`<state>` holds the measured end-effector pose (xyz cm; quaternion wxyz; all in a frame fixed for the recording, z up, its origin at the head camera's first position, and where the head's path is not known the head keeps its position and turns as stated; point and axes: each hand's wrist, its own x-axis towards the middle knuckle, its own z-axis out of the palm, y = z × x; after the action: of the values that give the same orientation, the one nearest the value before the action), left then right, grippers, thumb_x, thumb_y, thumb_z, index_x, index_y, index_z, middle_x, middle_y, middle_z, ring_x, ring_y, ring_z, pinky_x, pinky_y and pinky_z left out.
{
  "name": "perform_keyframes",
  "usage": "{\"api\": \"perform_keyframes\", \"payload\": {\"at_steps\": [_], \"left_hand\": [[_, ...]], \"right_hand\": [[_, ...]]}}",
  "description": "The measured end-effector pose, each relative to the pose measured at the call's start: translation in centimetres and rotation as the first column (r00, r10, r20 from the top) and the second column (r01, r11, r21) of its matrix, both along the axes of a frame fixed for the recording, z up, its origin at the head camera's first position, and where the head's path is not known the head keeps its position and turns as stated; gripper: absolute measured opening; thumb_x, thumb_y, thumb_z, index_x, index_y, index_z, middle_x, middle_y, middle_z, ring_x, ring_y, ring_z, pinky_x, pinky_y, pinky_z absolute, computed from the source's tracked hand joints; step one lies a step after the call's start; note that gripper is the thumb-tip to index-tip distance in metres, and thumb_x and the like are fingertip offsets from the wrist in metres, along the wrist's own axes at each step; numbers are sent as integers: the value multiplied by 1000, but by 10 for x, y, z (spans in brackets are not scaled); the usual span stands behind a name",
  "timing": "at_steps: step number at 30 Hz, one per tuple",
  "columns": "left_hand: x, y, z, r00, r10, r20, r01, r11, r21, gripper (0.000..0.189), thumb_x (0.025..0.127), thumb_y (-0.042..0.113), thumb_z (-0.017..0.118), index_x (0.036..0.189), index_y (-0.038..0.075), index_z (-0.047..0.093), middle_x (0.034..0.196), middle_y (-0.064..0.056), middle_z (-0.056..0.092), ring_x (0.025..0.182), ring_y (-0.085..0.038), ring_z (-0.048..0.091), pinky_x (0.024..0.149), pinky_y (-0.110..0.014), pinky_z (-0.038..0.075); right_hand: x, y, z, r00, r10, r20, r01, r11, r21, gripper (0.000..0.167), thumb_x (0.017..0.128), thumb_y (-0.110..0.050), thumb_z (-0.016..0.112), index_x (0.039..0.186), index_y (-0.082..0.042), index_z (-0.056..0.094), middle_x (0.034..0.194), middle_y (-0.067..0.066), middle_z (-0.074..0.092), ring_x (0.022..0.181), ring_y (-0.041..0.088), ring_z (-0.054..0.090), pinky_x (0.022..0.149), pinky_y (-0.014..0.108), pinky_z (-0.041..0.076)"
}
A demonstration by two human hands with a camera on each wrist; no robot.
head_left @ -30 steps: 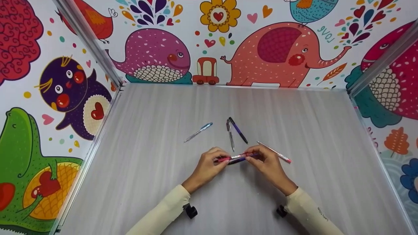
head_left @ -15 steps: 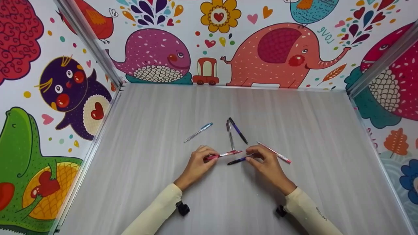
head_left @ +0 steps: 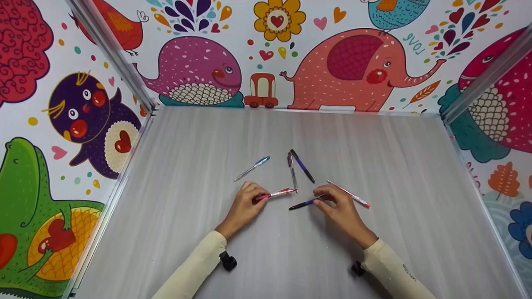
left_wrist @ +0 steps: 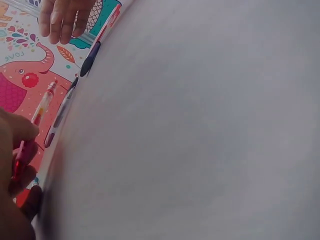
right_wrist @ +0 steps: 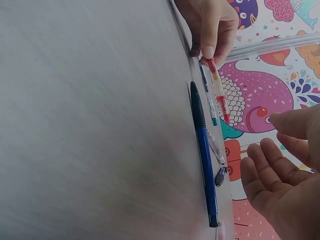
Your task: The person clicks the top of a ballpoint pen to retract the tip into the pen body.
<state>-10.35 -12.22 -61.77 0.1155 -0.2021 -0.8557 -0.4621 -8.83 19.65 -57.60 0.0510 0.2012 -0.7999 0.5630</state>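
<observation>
My left hand [head_left: 245, 205] pinches a red pen [head_left: 282, 192] by one end, and the pen's other end points right above the table. Over at the right, my right hand [head_left: 343, 209] has its fingers spread apart with nothing between them, as the right wrist view shows. Just under it a blue pen with black ends [right_wrist: 206, 160] lies on the table, partly covered by the fingers in the head view. Beyond the hands lie a clear pen with a dark reddish end [head_left: 291, 162] and a purple-and-black pen [head_left: 303, 166], their far ends close together.
A light blue clear pen [head_left: 252, 168] lies at a slant beyond my left hand. Past my right hand there is a white pen with a red end [head_left: 349, 193]. Printed cartoon panels [head_left: 199, 66] wall the grey table [head_left: 199, 137] at the back and sides.
The left hand has moved left with the red pen, away from the right hand, whose fingers were at its other end. The blue pen and the right hand have stayed nearly in place.
</observation>
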Motion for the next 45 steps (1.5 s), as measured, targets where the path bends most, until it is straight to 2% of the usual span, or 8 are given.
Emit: {"api": "perform_keyframes", "payload": {"at_steps": [8,15,23,28,34,41,45], "left_hand": [[-5,-5,-8,995,-17,-99,10,997,-75,10,94,0,86,102,5,83,101,-3,73,103,-21,62,88,-36,54],[-9,-11,-10,980,-20,-196,-4,992,-123,9,92,-2,86,98,4,82,97,-5,72,100,-25,61,88,-41,52],[-9,-13,-3,988,-11,-154,-18,982,-188,11,94,0,85,105,2,82,104,-7,70,105,-25,59,90,-41,53],[-7,-8,1,981,-19,-194,-19,981,-192,19,93,2,86,111,0,81,108,-8,71,107,-26,58,94,-46,50],[-6,8,9,977,6,-212,-44,984,-171,20,92,1,85,112,0,80,107,-8,71,106,-27,58,92,-47,49],[-7,28,11,975,-1,-224,-38,985,-168,21,93,4,86,112,2,80,108,-7,72,108,-27,61,89,-47,51],[-9,39,10,977,13,-211,-52,983,-176,21,93,5,87,113,3,80,109,-6,73,110,-27,62,90,-48,53]], "right_hand": [[0,1,-1,1000,-5,5,5,1000,-3,25,92,11,82,116,7,75,113,22,75,103,37,75,96,36,62],[0,2,-2,1000,3,-11,-3,1000,-13,26,92,11,81,117,8,74,112,24,75,102,34,75,95,35,62],[1,3,-2,1000,2,-13,-2,1000,1,24,93,9,81,117,6,75,113,20,75,102,33,75,94,41,63],[0,3,-1,1000,-7,-3,7,1000,24,23,94,8,81,117,5,75,113,18,76,103,32,75,95,43,63],[1,5,0,1000,-15,24,14,999,36,24,96,6,80,119,3,76,115,17,77,104,31,75,96,38,62],[0,5,-3,998,-46,45,44,998,54,23,96,4,81,119,2,76,115,17,77,103,24,74,97,45,62],[-2,6,-7,995,-100,21,98,992,84,22,95,7,82,116,3,76,112,14,77,99,21,73,93,37,61]]}}
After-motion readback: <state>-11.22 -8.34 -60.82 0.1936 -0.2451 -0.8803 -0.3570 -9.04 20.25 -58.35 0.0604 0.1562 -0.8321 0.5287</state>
